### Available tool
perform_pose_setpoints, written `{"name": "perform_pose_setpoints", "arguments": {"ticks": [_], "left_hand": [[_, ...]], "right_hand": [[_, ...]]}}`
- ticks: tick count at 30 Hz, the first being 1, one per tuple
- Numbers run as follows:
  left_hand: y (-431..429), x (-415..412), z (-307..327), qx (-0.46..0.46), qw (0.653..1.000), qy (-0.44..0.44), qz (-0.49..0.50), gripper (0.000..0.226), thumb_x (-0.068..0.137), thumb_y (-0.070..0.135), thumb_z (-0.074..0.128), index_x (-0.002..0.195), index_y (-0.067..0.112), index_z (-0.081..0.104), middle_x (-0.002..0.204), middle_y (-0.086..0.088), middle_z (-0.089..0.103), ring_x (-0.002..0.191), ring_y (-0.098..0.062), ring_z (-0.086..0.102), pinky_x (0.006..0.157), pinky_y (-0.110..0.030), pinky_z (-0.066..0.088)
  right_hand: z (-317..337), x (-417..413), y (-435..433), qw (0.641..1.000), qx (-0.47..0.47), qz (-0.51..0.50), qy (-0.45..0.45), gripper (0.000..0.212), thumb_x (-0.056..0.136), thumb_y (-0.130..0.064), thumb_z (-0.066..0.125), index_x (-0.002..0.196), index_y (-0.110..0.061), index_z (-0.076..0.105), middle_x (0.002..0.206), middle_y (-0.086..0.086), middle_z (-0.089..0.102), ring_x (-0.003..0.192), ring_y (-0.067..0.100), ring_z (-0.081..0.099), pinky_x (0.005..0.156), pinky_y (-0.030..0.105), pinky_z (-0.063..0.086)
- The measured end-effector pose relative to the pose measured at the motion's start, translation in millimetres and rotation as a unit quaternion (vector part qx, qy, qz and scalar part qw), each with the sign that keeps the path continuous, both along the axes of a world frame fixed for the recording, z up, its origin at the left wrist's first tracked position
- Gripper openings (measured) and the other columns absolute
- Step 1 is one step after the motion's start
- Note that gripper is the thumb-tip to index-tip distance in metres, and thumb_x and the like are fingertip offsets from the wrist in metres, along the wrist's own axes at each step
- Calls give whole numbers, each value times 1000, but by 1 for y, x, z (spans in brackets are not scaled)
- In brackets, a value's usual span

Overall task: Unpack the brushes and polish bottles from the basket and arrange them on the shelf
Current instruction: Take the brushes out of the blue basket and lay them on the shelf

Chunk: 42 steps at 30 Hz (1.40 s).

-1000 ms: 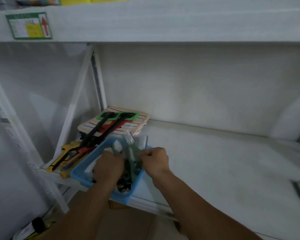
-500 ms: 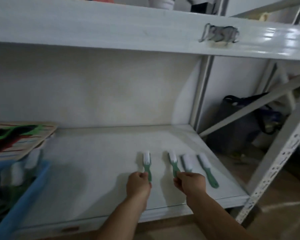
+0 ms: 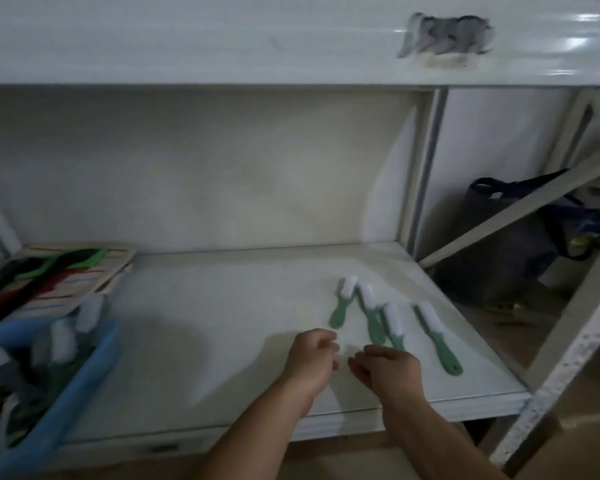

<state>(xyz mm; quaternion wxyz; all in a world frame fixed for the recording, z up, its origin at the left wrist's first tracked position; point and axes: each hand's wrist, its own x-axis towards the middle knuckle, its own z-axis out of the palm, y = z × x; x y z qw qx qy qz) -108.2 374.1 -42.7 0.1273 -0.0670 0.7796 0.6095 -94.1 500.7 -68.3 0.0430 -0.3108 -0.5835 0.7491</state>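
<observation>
Several green-handled brushes with white bristles lie side by side on the white shelf (image 3: 222, 327), right of centre: one (image 3: 342, 304), another (image 3: 371, 313), a third (image 3: 392, 323) and the rightmost (image 3: 437, 337). My left hand (image 3: 312, 358) and my right hand (image 3: 385, 370) hover just in front of them, fingers loosely curled, holding nothing and touching no brush. The blue basket (image 3: 80, 386) sits at the shelf's left front with more brushes and white-capped bottles inside, blurred.
A striped flat pack with green and black long-handled tools (image 3: 56, 271) lies behind the basket. An upper shelf (image 3: 222, 39) overhangs. A diagonal brace (image 3: 513, 216) and a dark bag (image 3: 520, 237) are at the right, beyond the upright.
Both hands took brushes from the basket, carried them right and laid them on the shelf. Since half a second ago they have let go and drawn back slightly.
</observation>
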Motion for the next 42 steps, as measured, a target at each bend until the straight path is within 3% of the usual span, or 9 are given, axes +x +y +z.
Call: {"name": "perform_pose_setpoints", "arguments": {"ticks": [5,9,13,19,23,28,32,37,42], "left_hand": [[-110,41,8,-94,985,112,92,18,94,26,53,96,25,71,88,6,74,81,-11,69,79,-31,57],[-233,54,14,-211,933,145,254,26,90,30,54,69,17,61,67,-4,67,69,-23,66,64,-38,53],[-345,66,15,-333,879,100,327,38,95,29,50,59,18,49,57,-6,53,55,-21,54,50,-32,36],[-392,56,8,-427,861,20,276,32,91,35,57,67,13,61,55,4,51,48,-8,46,43,-24,35],[-387,48,12,-394,877,9,273,28,86,39,62,71,15,63,60,6,56,55,-10,52,49,-25,39],[-390,38,10,-288,905,-7,314,21,86,21,60,69,9,55,74,-5,63,79,-28,65,72,-40,53],[-395,28,4,-226,917,-32,327,29,85,18,57,104,-2,67,99,-20,70,90,-34,67,75,-43,57],[-362,36,37,-121,885,109,436,21,95,26,46,99,9,60,92,-14,67,80,-33,64,68,-42,53],[-239,35,50,54,935,60,345,22,98,14,39,81,6,51,58,-10,49,32,-18,42,37,-18,30]], "right_hand": [[27,7,-97,984,100,130,66,13,82,6,68,87,-4,74,79,14,76,68,24,75,74,38,61],[49,9,-202,917,248,276,149,13,86,-8,67,94,-12,77,82,0,77,66,15,72,62,28,58],[63,2,-301,787,424,377,243,14,83,-20,66,90,-20,78,91,-2,77,84,14,70,78,24,53],[61,-8,-395,534,693,449,180,10,86,-23,58,94,-17,59,101,8,67,98,27,62,85,38,39],[53,-8,-422,458,757,448,131,19,81,-28,67,98,-23,63,105,3,68,104,24,59,91,41,33],[51,-12,-428,530,697,473,97,21,85,-19,63,106,-18,61,110,5,66,107,25,61,96,41,36],[60,-11,-417,647,601,457,106,22,88,-19,55,108,-11,59,115,12,65,107,29,62,90,38,45],[72,-11,-363,807,418,379,176,18,89,-19,49,97,-6,59,97,18,70,87,35,68,74,39,57],[61,2,-224,853,390,279,208,23,98,-17,39,106,-12,60,91,16,69,81,35,64,69,41,52]]}}
